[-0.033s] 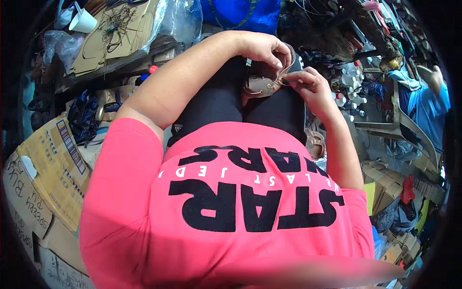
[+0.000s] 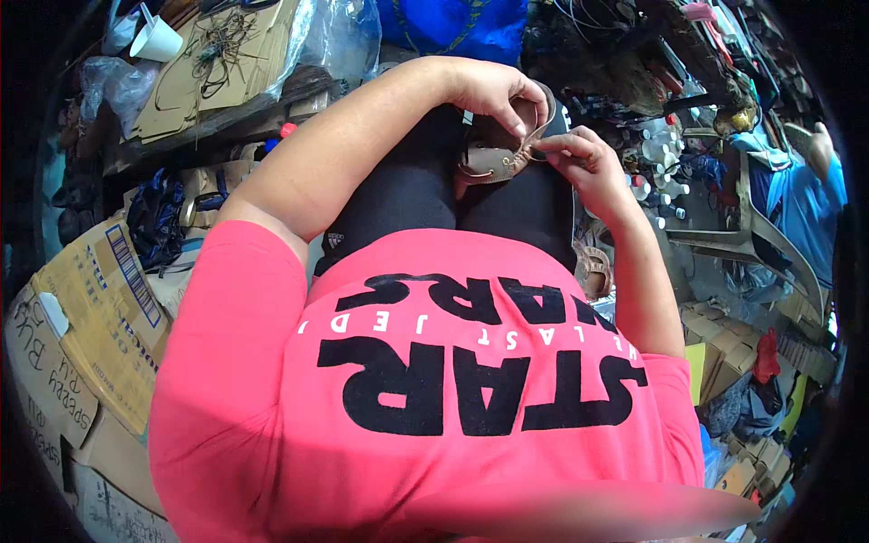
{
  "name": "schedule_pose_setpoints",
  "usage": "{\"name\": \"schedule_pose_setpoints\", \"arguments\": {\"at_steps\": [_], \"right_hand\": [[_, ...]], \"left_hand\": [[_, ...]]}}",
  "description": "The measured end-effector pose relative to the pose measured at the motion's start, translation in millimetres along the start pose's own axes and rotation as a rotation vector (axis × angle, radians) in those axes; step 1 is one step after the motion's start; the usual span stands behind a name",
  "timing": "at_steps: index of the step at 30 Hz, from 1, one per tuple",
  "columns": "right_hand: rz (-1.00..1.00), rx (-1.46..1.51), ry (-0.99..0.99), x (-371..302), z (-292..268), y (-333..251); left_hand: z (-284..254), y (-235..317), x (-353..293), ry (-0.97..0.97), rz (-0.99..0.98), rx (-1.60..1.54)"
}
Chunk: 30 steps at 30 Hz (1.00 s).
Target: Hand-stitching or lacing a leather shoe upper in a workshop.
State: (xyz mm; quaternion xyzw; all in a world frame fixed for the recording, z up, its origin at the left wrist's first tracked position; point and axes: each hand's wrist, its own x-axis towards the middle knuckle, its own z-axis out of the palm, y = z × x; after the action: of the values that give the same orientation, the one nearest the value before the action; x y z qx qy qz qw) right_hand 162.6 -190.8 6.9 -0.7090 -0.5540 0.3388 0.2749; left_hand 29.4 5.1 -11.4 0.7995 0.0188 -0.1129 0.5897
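A brown leather shoe (image 2: 482, 164) with a lace threaded through its eyelets rests over my thighs. My left hand (image 2: 504, 95) is closed at the far side of the shoe, thumb bent toward the forefinger near the shoe's opening. From the right, my right hand (image 2: 587, 163) pinches at the shoelace (image 2: 522, 161) by the knot area, its fingertips close together. The lace curves up between the two hands. The exact grip of the left fingers is partly hidden.
Flat cardboard sheets (image 2: 195, 95) with a tangle of thin cords lie at upper left, beside a white cup (image 2: 156, 42). Cardboard boxes (image 2: 100, 317) stand at left. To the right are several small bottles (image 2: 665, 158), a plastic chair (image 2: 751, 237) and another brown shoe (image 2: 596, 273).
Almost nothing differs. My left thumb and the shoe have shifted very slightly.
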Motion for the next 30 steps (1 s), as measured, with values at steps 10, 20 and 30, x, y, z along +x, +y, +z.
{"name": "schedule_pose_setpoints", "arguments": {"at_steps": [10,20,30], "right_hand": [[-0.033,0.274,-0.096,12,4,18],[-0.211,-0.165,0.155,-6,15,-2],[-0.274,-0.561,0.282,-25,40,-21]], "left_hand": [[2,3,1,0.023,-0.001,0.090],[18,-1,-49,0.686,0.177,0.536],[64,0,-79,0.781,0.105,0.562]]}}
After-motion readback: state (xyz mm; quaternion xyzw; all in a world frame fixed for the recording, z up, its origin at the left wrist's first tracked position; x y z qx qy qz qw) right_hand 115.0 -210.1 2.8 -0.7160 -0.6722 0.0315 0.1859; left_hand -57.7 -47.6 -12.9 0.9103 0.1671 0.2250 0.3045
